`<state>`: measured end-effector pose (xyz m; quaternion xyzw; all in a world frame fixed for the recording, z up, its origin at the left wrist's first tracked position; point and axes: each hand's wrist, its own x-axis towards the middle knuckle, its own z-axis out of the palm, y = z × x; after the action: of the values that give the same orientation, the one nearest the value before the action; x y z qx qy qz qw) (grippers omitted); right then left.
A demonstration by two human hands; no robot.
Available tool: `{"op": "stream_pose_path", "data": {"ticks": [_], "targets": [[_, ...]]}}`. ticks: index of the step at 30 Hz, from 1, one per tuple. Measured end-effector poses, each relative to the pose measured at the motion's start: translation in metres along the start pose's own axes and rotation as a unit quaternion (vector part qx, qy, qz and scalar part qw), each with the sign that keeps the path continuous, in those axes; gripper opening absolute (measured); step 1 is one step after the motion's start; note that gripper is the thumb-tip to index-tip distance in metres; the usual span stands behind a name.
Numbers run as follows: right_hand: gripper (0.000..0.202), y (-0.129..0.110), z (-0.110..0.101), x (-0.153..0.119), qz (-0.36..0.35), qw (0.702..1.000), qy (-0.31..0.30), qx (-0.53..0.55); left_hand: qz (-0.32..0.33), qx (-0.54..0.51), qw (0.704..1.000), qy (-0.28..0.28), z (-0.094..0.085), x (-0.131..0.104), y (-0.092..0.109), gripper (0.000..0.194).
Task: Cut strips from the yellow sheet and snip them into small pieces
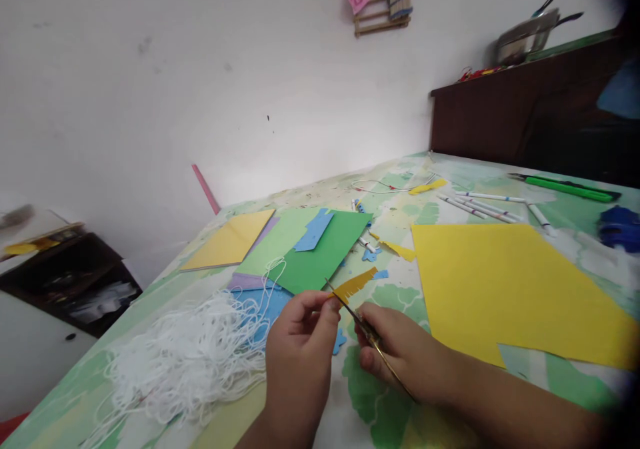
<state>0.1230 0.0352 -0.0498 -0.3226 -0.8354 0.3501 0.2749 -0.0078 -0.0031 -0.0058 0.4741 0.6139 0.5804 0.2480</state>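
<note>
Fingers of the right hand (400,339) curl round slim, brass-toned metal scissors (371,335); the left hand (303,345) pinches, thumb to forefinger, a fringed, ochre paper strip (357,283) at the blades. Short, even snips clear of that thumb seem best. Beyond lies a flat, dark-green paper sheet (327,257).

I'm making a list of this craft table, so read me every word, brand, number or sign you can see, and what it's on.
No readable text anywhere in view.
Scissors and paper strip: no lettering visible.
White pens and green cutter: too small to tell.
Papers in the shelf: too blurred.
</note>
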Motion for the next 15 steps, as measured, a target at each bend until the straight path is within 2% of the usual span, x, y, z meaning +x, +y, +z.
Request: {"op": "stream_pose_path", "data": {"ticks": [8, 15], "targets": [[0.036, 0.0031, 0.0012, 0.0009, -0.015, 1.0, 0.009, 0.006, 0.027, -0.003, 1.0, -0.009, 0.0012, -0.0012, -0.0023, 0.006], [0.044, -0.0016, 0.0001, 0.002, -0.017, 1.0, 0.011, -0.003, -0.015, -0.033, 0.999, -0.026, 0.0016, -0.003, -0.0012, 0.008]]}}
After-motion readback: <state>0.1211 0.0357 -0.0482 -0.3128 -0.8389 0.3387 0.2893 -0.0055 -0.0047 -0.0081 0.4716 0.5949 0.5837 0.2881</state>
